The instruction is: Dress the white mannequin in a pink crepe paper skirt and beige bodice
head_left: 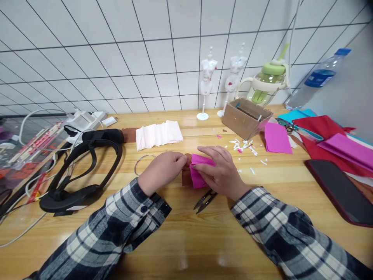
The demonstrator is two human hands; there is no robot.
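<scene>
My left hand (164, 167) pinches a small brown piece (187, 179) between thumb and fingertips. Against this brown piece lies a folded bright pink sheet (198, 182), cloth or paper I cannot tell. My right hand (223, 169) has its thumb across the pink sheet, with the index finger stretched above its top edge. Its other fingers are partly hidden. Just below the right hand, a pair of black thread snips (205, 201) rests on the table, handles covered by the hand. Behind the left hand is a white ring-shaped loop (140, 160), partly covered.
Beyond my hands lie a wrinkled pale pink strip (159, 135) and white scraps (244, 144). Two small dress forms (206, 85) stand by a cardboard box (243, 123). A black headset (96, 167) sits left; a phone (339, 190) and folded red cloth (317, 134) are right.
</scene>
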